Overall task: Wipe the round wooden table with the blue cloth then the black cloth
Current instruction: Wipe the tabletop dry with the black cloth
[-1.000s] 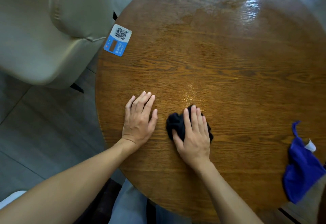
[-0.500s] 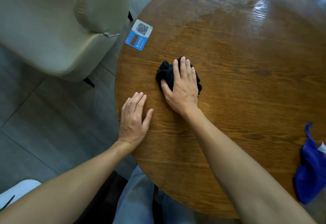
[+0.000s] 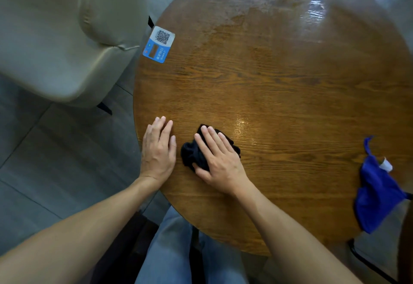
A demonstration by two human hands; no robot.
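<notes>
While right hand presses black cloth, blue cloth at table edge

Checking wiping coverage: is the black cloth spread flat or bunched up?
Bunched up. The black cloth sits as a crumpled wad under the right hand, with folds bulging out beside the palm.

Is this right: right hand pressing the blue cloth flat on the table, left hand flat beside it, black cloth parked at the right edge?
Colours swapped. In the head view the right hand presses the black cloth; the blue cloth lies at the table's right edge. Left hand is flat beside it.
</notes>
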